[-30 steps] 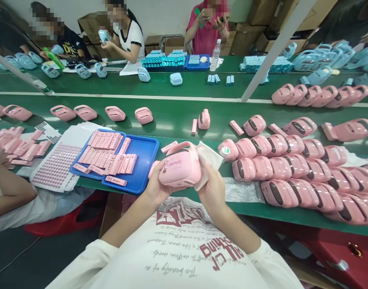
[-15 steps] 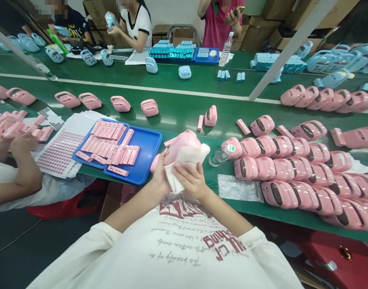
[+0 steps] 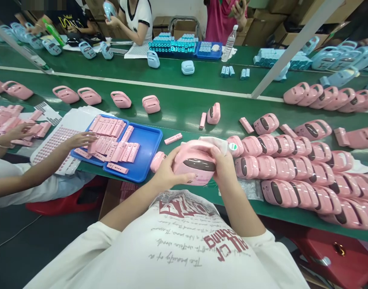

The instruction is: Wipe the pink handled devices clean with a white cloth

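Between both hands I hold a pink plastic housing (image 3: 193, 154) with a rounded handle and a dark glossy oval window, its window side tilted up toward me. My left hand (image 3: 171, 171) is closed on its left side, thumb along the lower front. My right hand (image 3: 225, 165) grips its right end, and a white cloth (image 3: 215, 142) shows behind those fingers. Just left of my left hand lies another pink piece (image 3: 157, 161), partly hidden. A slim pink block (image 3: 173, 139) with small dark marks rests beyond the housing.
A blue tray (image 3: 146, 154) of pink blocks stands at left, where a co-worker's hand (image 3: 81, 139) reaches in. Rows of pink housings (image 3: 283, 168) fill the right side. Beside them is clear plastic wrap (image 3: 251, 188). A slanted metal post (image 3: 280, 64) crosses the far right.
The housing has turned from under the cloth to show its dark window. My right hand has moved right to its end, taking the cloth along. The co-worker's hand has reached the tray.
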The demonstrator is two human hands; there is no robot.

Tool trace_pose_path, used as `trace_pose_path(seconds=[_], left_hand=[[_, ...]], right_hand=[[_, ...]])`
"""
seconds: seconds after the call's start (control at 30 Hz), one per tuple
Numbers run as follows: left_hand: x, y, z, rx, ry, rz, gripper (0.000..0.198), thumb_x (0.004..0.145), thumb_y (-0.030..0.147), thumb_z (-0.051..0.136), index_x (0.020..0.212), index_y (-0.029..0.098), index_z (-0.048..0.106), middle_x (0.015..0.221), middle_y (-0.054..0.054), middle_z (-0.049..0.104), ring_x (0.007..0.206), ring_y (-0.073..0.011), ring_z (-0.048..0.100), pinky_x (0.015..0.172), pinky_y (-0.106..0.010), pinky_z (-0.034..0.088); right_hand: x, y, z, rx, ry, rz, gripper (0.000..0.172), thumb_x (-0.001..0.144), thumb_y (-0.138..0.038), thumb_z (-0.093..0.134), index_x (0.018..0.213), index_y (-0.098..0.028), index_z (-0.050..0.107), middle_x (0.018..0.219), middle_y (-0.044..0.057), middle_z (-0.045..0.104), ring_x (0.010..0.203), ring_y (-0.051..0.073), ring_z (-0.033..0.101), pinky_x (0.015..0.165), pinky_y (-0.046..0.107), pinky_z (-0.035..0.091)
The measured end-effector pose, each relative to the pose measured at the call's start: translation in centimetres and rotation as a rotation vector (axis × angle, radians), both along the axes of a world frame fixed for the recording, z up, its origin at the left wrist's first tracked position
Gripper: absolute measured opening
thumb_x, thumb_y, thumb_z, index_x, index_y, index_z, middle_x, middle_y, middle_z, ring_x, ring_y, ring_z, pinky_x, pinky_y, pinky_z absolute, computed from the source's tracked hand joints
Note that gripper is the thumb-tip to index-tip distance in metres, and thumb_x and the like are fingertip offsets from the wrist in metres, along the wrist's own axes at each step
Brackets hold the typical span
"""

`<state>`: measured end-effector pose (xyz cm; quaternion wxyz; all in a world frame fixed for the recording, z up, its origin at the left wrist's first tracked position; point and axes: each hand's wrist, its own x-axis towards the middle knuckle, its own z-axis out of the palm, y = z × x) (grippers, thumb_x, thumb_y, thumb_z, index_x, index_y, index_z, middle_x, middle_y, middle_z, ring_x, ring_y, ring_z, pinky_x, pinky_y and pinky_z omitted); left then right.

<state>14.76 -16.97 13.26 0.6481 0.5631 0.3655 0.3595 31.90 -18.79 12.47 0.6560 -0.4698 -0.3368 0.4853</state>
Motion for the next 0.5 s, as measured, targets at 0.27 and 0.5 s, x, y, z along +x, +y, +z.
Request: trace_pose_path(seconds=[0.27, 0.5], left_hand=[[-0.1, -0.6, -0.7, 0.28, 0.099, 0.057, 0.109, 0.049, 0.028, 0.089, 0.143, 0.023, 0.034, 0.127, -0.012, 0.055, 0.117, -0.0291, 0.054, 0.102, -0.042, 0.043], [0.8, -0.8, 2.4, 0.03, -0.052, 0.364, 0.099, 0.036, 0.008, 0.088, 0.127, 0.022, 0.052, 0.116, -0.008, 0.062, 0.123, -0.0293, 0.05, 0.106, -0.035, 0.038]], right_hand=[[-0.9, 0.6, -3.1, 0.001, 0.239, -0.22, 0.057, 0.056, -0.071, 0.074, 0.077, -0.02, 0.061, 0.072, -0.001, 0.065, 0.068, 0.016, 0.061, 0.069, 0.032, 0.053], [-2.7, -0.6, -3.7, -0.073, 0.05, -0.323, 0.045, 0.088, -0.056, 0.048, 0.111, -0.02, 0.06, 0.113, 0.01, 0.069, 0.106, 0.025, 0.066, 0.09, 0.042, 0.054]])
